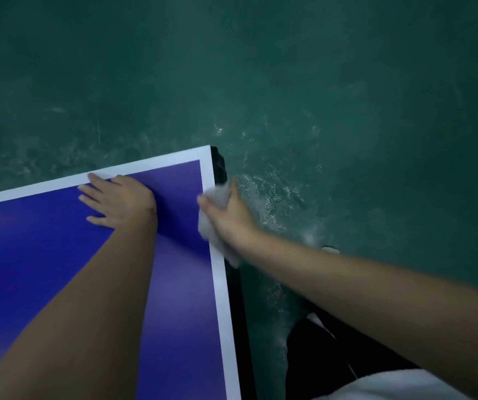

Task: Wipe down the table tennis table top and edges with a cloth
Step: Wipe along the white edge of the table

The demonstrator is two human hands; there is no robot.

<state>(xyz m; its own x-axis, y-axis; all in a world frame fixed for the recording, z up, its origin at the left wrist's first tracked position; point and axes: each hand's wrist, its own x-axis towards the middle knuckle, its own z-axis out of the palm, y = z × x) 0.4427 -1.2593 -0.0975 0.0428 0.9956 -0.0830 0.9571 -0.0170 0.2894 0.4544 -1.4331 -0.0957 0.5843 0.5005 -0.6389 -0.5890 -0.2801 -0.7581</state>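
Left hand (116, 200) flat on blue table top (44, 255), fingers straight and spread, tips touching white border line near far corner. Right hand (230, 215) grips white cloth (217, 196), thumb on top, fingers curled over table's right edge, mostly hidden. Cloth bunched under palm, draped over edge, trailing toward wrist. Green floor (347, 82) beyond fingers.

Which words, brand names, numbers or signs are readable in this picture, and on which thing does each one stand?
None can be read. The blue table top and its white border line carry no print, the cloth held in the right hand is plain, and the green floor shows only pale scuff marks.
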